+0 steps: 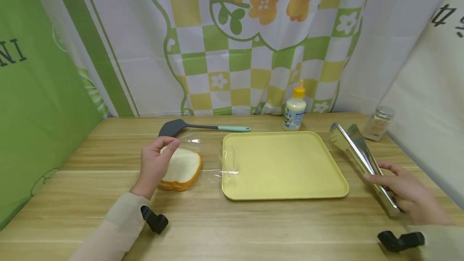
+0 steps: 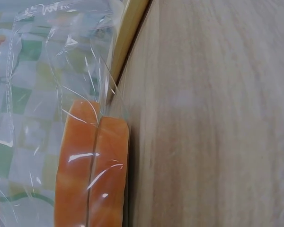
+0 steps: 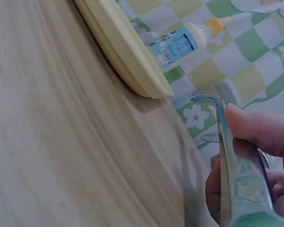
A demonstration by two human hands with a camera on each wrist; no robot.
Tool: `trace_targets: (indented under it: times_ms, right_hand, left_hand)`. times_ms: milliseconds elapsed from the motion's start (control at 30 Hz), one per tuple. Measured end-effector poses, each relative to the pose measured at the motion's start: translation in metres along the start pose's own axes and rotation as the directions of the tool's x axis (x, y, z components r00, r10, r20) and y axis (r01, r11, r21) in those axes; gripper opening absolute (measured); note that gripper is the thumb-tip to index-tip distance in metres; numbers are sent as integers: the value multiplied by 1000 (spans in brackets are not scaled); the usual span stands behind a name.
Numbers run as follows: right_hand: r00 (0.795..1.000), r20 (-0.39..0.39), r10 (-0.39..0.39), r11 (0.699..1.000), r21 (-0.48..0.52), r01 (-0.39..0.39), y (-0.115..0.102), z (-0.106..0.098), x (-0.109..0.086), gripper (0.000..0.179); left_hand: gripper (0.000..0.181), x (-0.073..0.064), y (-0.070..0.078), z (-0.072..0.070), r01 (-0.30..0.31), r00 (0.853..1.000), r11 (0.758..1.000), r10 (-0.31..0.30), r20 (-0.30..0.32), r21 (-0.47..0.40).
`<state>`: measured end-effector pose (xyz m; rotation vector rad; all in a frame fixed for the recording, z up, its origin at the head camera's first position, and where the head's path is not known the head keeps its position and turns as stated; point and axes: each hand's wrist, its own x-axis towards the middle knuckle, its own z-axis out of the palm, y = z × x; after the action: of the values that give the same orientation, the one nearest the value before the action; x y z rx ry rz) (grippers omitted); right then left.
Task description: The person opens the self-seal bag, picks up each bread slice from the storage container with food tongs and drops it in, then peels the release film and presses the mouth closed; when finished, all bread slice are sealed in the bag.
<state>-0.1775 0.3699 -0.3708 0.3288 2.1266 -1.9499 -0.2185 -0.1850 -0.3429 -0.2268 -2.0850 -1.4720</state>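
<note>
My left hand (image 1: pixel 156 162) pinches a clear plastic bag (image 2: pixel 66 56) between thumb and fingertips. Inside the bag, two bread slices (image 2: pixel 92 165) with orange-brown crusts lie stacked flat together. From above, the white bread face (image 1: pixel 185 166) shows beside the hand, and the bag's loose end reaches right over the tray's left rim. On the right, my right hand (image 1: pixel 407 190) grips shiny metal tongs (image 1: pixel 362 158) around their arms, thumb along one side. The tongs' two heads stand apart and point away from me.
A yellow tray (image 1: pixel 282 164) lies mid-table. Behind it stand a squeeze bottle (image 1: pixel 294 110) with a yellow nozzle and, to the left, a spatula (image 1: pixel 203 127) lying flat. A lidded glass jar (image 1: pixel 378 123) is at the far right. A patterned curtain (image 1: pixel 253 59) closes off the back.
</note>
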Motion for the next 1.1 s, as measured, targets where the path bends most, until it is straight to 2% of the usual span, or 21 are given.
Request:
trace_targets:
  times_ms: [100,200,267,400,500,867,1100]
  right_hand:
    - [1000,-8,-4,1000,-30,4,0,5,1,43]
    - [1000,-16,-14,994,-107,12,-1,9,2,49]
    - [999,-33,-11,984,-177,5,-2,11,2,57]
    - [998,-61,-29,967,-253,13,-5,17,3,75]
    - [996,-73,-51,956,-292,28,-7,21,5,80]
    - [975,-170,-140,843,-538,27,-8,31,4,84]
    - [974,-186,-127,804,-595,-9,-13,35,0,94]
  left_hand:
    - [8,0,0,1,-2,1000,1000,2,-5,3]
    - [7,-1,-1,1,-8,1000,1000,8,-2,4]
    - [8,-1,-1,2,-15,1000,1000,15,8,4]
    - [10,-2,-2,2,-26,999,1000,25,40,16]
    - [10,-3,-3,2,-31,998,999,28,63,36]
    - [8,-5,-6,3,-57,993,997,52,105,48]
    - [9,-3,-8,2,-66,988,996,57,146,59]
